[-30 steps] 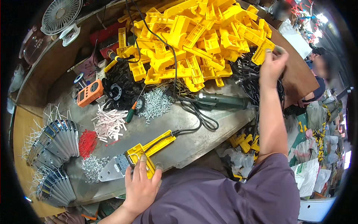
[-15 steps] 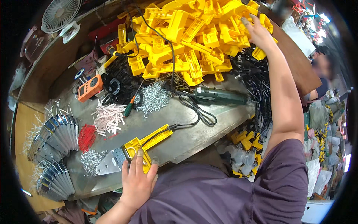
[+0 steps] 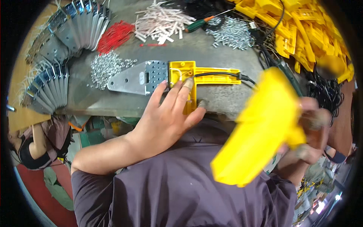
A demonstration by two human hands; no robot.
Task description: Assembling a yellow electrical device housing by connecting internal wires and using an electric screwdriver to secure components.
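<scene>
Yellow housing (image 3: pixel 199 70) lies on the bench (image 3: pixel 223 98) just toward 12 o'clock from the middle of the view, its handle pointing to 3 o'clock. A perforated grey metal plate (image 3: pixel 137 79) extends from it toward 9 o'clock, and a black cord (image 3: pixel 211 74) runs along the handle and off its end.

Of the two hands, the left (image 3: pixel 168 111) is palm down with fingers loosely spread, the fingertips resting on the housing and the thumb beside its lower part. The right (image 3: pixel 312 125), at 3 o'clock and blurred, has its fingers closed about a second yellow casing (image 3: pixel 261 128), which is tilted above the bench edge.

Toward 10 o'clock are small metal nuts (image 3: pixel 107 70) and, beyond them, a fanned row of plates (image 3: pixel 75 32). Red sleeves (image 3: pixel 116 36) lie near 11, white strips (image 3: pixel 162 22) at 12, with a screwdriver (image 3: pixel 196 25) just beside them. Silver screws (image 3: pixel 235 33) are heaped at 1, a pile of yellow casings (image 3: pixel 302 30) fills 2, and black cables (image 3: pixel 325 94) gather near 3.
</scene>
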